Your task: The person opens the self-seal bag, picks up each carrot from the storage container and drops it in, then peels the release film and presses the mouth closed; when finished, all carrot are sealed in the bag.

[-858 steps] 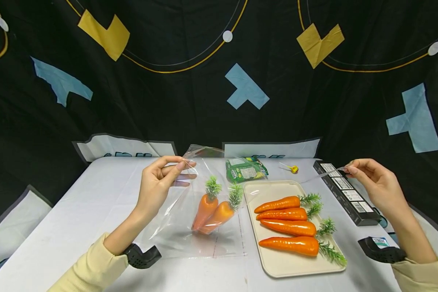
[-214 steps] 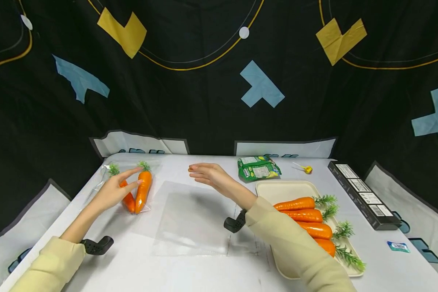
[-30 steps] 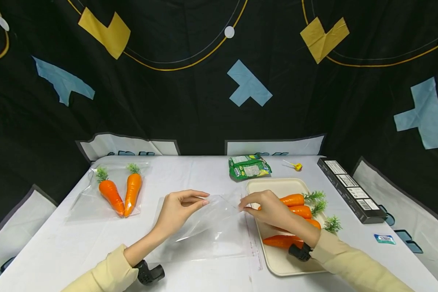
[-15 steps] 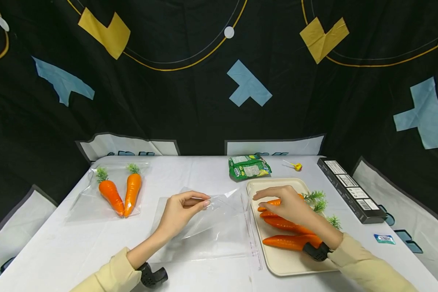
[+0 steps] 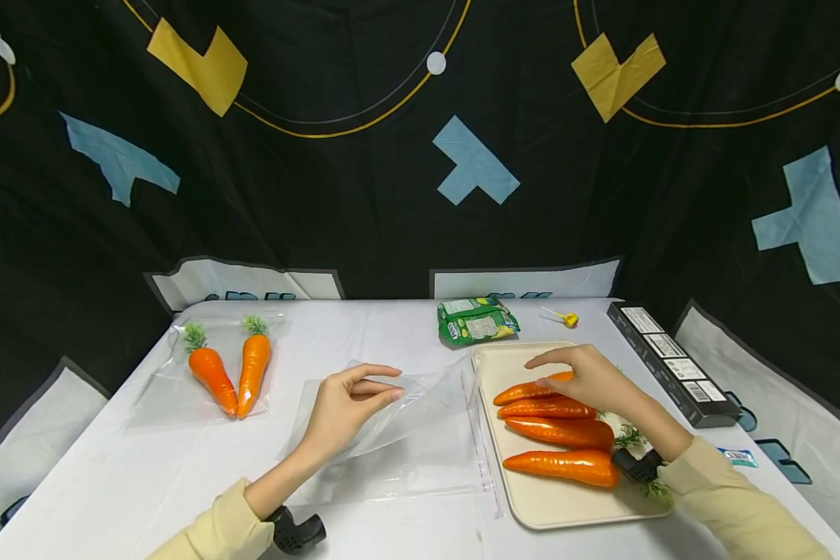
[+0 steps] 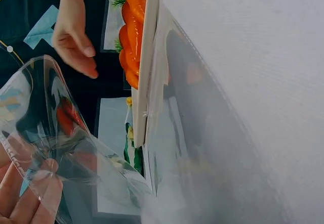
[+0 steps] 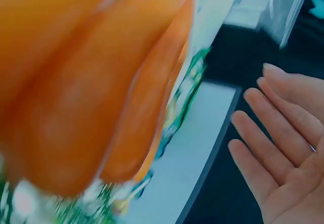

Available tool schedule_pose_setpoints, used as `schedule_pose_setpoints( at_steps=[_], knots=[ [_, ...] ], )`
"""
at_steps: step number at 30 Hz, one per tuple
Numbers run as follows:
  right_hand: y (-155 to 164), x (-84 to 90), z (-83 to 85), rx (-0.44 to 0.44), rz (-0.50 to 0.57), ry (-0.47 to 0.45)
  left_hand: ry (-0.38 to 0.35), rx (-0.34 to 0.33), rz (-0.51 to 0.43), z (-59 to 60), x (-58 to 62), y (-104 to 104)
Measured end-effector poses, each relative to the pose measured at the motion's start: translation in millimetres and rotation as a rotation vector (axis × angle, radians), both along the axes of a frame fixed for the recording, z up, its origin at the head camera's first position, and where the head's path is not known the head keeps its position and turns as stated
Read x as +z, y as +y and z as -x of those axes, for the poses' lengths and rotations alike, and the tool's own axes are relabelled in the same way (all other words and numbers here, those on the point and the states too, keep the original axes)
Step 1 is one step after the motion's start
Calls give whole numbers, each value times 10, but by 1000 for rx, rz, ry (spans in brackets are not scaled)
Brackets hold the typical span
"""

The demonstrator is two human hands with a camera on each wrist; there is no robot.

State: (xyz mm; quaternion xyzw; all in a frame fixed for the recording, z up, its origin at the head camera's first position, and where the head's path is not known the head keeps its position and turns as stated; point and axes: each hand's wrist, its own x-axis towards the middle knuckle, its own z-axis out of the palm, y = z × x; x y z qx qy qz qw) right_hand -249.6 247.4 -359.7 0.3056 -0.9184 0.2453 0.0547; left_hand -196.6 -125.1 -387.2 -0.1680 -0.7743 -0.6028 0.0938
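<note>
In the head view my left hand [image 5: 346, 408] pinches the upper edge of a clear plastic bag [image 5: 420, 459], which lies flat on the table apart from that lifted edge. The left wrist view also shows the film [image 6: 55, 128] at my left fingers. My right hand [image 5: 591, 381] hovers over a beige tray [image 5: 553, 509], fingers spread and holding nothing. Several orange carrots with green tops lie on the tray; the rearmost carrot [image 5: 525, 391] is nearest that hand. The right wrist view shows those carrots [image 7: 66, 97] close up, beside my loosely extended fingers.
At the left lies another clear bag [image 5: 171, 397] with two carrots [image 5: 254, 373] inside. A green snack packet [image 5: 477, 320] and a lollipop [image 5: 569, 320] are at the back. A long black box [image 5: 672, 365] stands right of the tray, near a small blue packet [image 5: 738, 457].
Earlier, the bag with two carrots was moved to the left. Over the last second my right hand let go of the bag's edge and moved right over the tray. My left hand stayed put.
</note>
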Motion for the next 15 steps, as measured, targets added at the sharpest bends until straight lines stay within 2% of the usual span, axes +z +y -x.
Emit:
schedule_pose_setpoints(
  at_steps=[7, 15],
  knots=[
    [313, -58, 127, 10, -120, -47, -39, 10, -9, 4, 5, -23],
    [508, -142, 285, 6, -181, -79, -43, 1, -36, -19, 37, -22]
  ],
)
